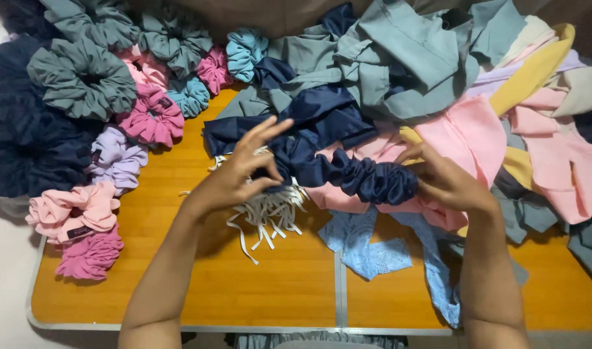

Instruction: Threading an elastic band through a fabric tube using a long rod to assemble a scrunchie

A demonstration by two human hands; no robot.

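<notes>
Two bare forearms rise from the bottom edge and reach away from the camera over a wooden table (179,284) with a metal rim. The left hand (244,171) is tilted palm inward, its upper fingers spread and lifted, while thumb and a lower finger pinch the loose flat end of a navy fabric tube (348,171). The right hand (441,178) is curled, knuckles up, and grips the tube's other end, where the cloth is bunched into tight ruffles. The hands are well apart, with the tube stretched between them just above the table.

Under the left hand lies a tangle of white elastic strips (270,216). A piece of light blue lace (367,249) lies between the wrists. Behind the tube, loose cloth pieces (438,71) in grey-green, pink, yellow and navy are heaped across the back and right. On the left, finished scrunchies (83,77) in grey-green, navy, pink, magenta, lilac and light blue lie in a cluster.
</notes>
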